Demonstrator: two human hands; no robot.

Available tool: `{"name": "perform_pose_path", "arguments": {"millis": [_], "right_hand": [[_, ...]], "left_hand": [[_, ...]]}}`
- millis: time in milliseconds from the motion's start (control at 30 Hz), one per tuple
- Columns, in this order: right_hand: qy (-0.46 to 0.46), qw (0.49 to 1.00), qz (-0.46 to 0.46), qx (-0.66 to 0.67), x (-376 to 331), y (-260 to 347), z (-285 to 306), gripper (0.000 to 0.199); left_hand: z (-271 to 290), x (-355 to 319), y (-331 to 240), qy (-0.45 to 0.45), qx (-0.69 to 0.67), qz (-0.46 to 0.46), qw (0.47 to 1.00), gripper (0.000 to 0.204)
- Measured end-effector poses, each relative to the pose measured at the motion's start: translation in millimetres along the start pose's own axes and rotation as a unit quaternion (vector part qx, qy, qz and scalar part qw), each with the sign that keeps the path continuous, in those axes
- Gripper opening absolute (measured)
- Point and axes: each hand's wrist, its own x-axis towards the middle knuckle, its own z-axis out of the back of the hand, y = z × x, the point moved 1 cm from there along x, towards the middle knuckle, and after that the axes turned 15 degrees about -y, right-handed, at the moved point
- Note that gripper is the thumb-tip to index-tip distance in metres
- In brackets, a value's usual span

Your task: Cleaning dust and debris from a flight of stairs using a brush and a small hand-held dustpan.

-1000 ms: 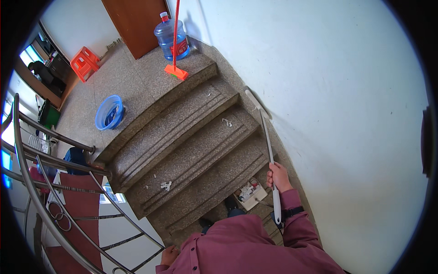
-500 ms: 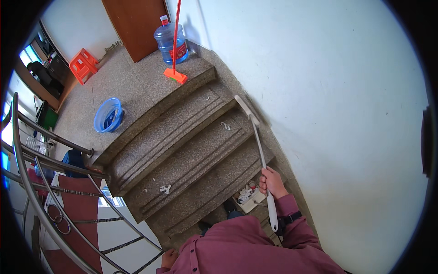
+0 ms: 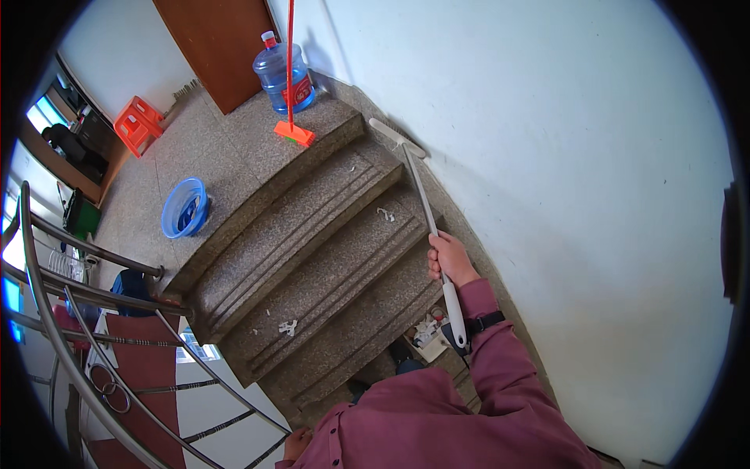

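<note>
My right hand is closed round the pole of a long-handled wiper. It has a pale grip end, a thin metal pole and a narrow whitish crosswise head. That head lies against the base of the wall, beside the upper steps. Low in the picture my left hand is beside the stair railing, its fingers curled. My sleeve and body cover part of it, so what it holds, if anything, stays hidden. Scraps of white paper lie on the stone steps, with another scrap higher up.
A metal railing curves along the left. On the landing stand a blue basin, an orange broom, a water jug and an orange stool. A box of litter sits by my feet. A person bends in a far room.
My right hand has moved up and slightly left, pushing the wiper's head further up along the wall base. The view has shifted slightly. My left hand stays by the railing.
</note>
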Motion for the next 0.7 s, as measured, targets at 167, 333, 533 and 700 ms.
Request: {"name": "perform_pose_path", "arguments": {"millis": [167, 333, 533, 700], "right_hand": [[-0.021, 0.999, -0.022, 0.044, 0.7, -11.6, 20.0, 0.012], [-0.063, 0.998, -0.016, 0.011, -1.7, -35.9, 44.7, 0.013], [-0.073, 0.996, -0.04, 0.037, -16.9, -45.3, 71.4, 0.01], [-0.096, 0.992, -0.057, 0.065, -23.5, -67.8, 84.7, 0.01]], "left_hand": [[6.6, 9.6, -15.4, 0.057, -0.051, 0.008, 0.997, 0.031], [9.1, 11.6, -53.4, 0.064, -0.04, 0.01, 0.997, 0.029], [16.6, 12.2, -68.5, 0.09, -0.02, 0.05, 0.994, 0.036], [10.9, 5.8, -61.7, 0.085, -0.041, 0.083, 0.992, 0.038]]}}
